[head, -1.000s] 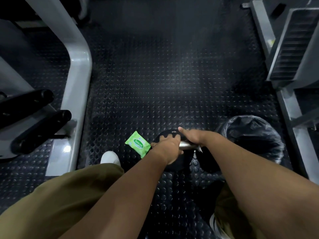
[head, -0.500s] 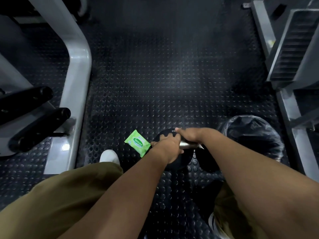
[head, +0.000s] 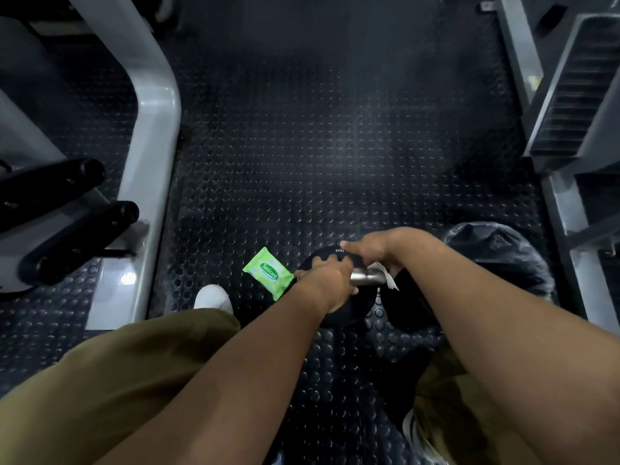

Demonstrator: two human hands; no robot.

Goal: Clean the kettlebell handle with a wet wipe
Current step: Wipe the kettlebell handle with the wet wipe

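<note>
Kettlebell handle (head: 364,276) down on the floor (head: 302,162), left hand (head: 327,280) wrapped round one end, right hand (head: 379,250) gripping a white wipe (head: 389,284) against the other end.

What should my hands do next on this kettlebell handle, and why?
Probably slide the right hand with the wet wipe leftward along the handle toward the left hand. The wipe sits at the handle's right end, and the shiny stretch between the hands is bare.
</note>
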